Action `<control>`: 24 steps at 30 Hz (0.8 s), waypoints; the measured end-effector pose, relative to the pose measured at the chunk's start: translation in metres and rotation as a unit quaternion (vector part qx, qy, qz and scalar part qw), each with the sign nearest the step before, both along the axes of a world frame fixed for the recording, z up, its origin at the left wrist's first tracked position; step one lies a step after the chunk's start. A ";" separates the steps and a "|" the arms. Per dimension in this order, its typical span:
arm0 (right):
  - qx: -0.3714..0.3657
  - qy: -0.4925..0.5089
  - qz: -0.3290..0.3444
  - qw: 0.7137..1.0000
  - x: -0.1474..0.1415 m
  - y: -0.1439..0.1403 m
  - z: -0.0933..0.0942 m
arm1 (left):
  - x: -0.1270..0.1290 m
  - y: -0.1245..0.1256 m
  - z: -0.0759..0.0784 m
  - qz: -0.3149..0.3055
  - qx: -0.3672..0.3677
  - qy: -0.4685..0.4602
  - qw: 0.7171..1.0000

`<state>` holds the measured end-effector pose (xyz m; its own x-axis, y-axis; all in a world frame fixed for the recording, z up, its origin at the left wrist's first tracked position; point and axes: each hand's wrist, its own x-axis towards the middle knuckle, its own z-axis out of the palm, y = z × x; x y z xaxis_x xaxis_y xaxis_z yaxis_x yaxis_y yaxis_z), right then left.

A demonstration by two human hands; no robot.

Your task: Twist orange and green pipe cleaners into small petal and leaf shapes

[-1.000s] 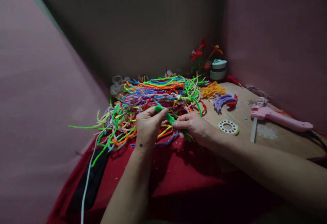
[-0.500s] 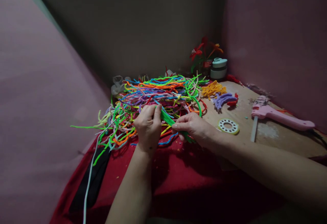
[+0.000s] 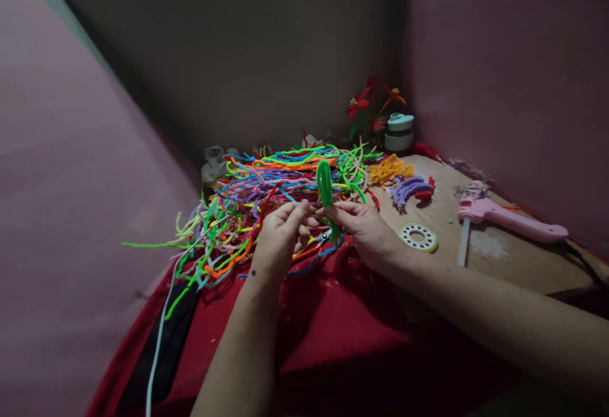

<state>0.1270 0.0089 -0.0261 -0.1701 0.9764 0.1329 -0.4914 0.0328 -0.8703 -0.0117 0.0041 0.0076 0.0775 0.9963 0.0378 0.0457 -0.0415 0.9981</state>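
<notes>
A bundle of dark green pipe cleaners (image 3: 324, 182), bent into a narrow upright loop, rises from the fingers of my right hand (image 3: 368, 230). Thumb and fingers pinch it low down, and its loose ends poke out beneath. Just to the left, my left hand (image 3: 280, 233) has its thumb and fingertips pressed together close to the loop; what they pinch, if anything, is too small to make out. Behind both hands spreads a big heap of pipe cleaners (image 3: 266, 179) in many colours. A tool with a metal head (image 3: 323, 237) lies partly hidden under my hands.
On the brown board (image 3: 442, 182) at right lie a pink glue gun (image 3: 514, 217), a round holed disc (image 3: 419, 237), purple pieces (image 3: 409, 190) and orange pieces (image 3: 391, 169). Red flowers (image 3: 359, 105) and a pale lidded container (image 3: 399, 131) stand behind. A white cable (image 3: 159, 341) crosses a black object (image 3: 162, 353).
The green bundle has gone from lying slanted between both hands to standing upright as a loop in my right hand. My left hand has let go of its upper end and moved lower.
</notes>
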 end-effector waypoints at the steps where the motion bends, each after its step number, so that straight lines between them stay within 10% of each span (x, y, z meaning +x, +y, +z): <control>1: 0.005 0.012 -0.005 1.000 0.000 0.001 0.000 | 0.002 -0.002 -0.001 -0.036 -0.027 0.019 0.999; 10: -0.055 0.064 0.051 0.995 0.002 0.002 0.004 | 0.009 -0.007 -0.006 -0.102 -0.054 0.042 0.992; 24: 0.077 -0.034 -0.083 0.993 0.018 0.014 0.015 | 0.004 -0.003 -0.006 -0.115 -0.126 0.053 0.984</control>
